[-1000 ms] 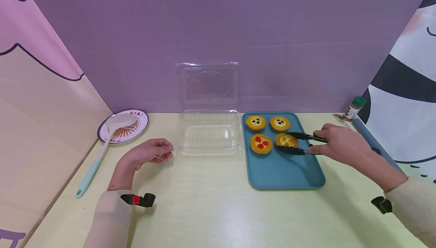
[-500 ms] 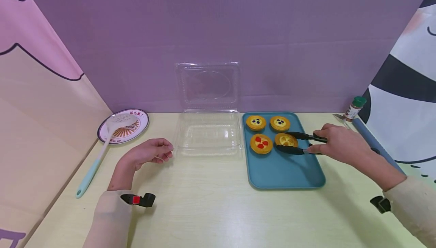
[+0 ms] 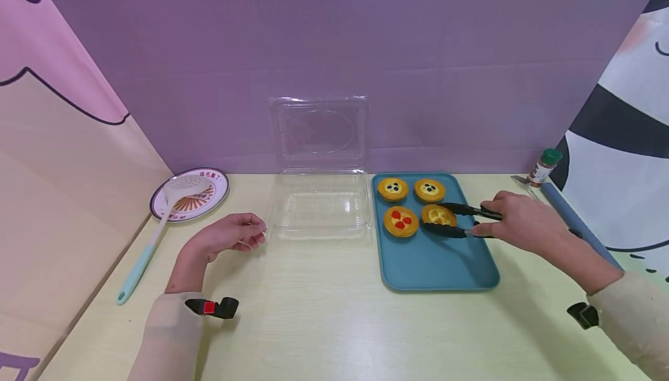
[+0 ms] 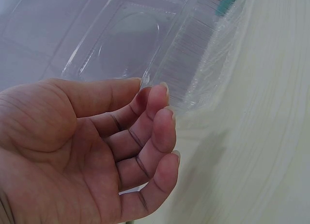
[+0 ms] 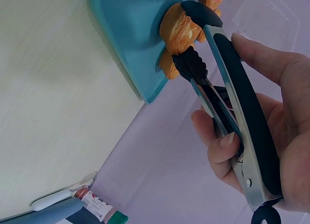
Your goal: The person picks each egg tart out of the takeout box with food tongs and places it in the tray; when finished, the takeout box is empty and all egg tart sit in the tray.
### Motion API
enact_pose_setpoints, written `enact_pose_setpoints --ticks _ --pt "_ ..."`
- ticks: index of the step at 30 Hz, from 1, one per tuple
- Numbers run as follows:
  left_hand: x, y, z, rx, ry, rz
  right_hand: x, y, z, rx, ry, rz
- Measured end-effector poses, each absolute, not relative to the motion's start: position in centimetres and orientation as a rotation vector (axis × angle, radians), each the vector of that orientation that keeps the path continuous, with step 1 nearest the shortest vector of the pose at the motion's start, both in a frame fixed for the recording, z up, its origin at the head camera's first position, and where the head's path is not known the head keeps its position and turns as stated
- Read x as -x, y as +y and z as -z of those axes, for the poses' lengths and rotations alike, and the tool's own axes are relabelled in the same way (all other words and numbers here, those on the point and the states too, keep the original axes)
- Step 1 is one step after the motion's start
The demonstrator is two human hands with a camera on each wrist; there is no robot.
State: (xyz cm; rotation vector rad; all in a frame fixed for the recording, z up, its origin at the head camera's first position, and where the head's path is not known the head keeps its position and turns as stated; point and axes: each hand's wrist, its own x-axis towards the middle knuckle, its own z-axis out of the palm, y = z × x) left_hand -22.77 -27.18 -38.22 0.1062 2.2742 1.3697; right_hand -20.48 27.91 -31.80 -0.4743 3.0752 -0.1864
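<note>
My right hand (image 3: pixel 528 221) grips black and silver tongs (image 5: pixel 247 122). Their black tips lie on either side of a tart with yellow fruit pieces (image 3: pixel 439 215), which rests on a blue tray (image 3: pixel 439 268). Beside it on the tray sit a tart with red pieces (image 3: pixel 400 221) and two tarts with dark berries, one on the left (image 3: pixel 393 189) and one on the right (image 3: pixel 430 190). My left hand (image 3: pixel 230 236) pinches the near left edge of a clear plastic container (image 4: pixel 193 54) between thumb and index finger, the other fingers loosely bent. The container's lid (image 3: pixel 321 128) stands raised at the back.
At the left, a white skimmer (image 3: pixel 143 262) with a pale green handle lies across a patterned plate (image 3: pixel 216 195). A green-capped jar (image 3: pixel 543 166) stands at the back right near a blue roll-like object (image 3: pixel 575 218). A purple backdrop (image 3: pixel 460 79) rises behind the table.
Almost nothing differs. The right sleeve has shifted very slightly left, while the tongs, the tarts and the left hand look the same.
</note>
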Motion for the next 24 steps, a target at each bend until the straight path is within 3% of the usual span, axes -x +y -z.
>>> enact_pose_setpoints --ticks 24 --pt "22.79 -27.19 38.18 -0.102 2.269 -1.366 20.73 28.0 31.6 0.405 3.046 0.212"
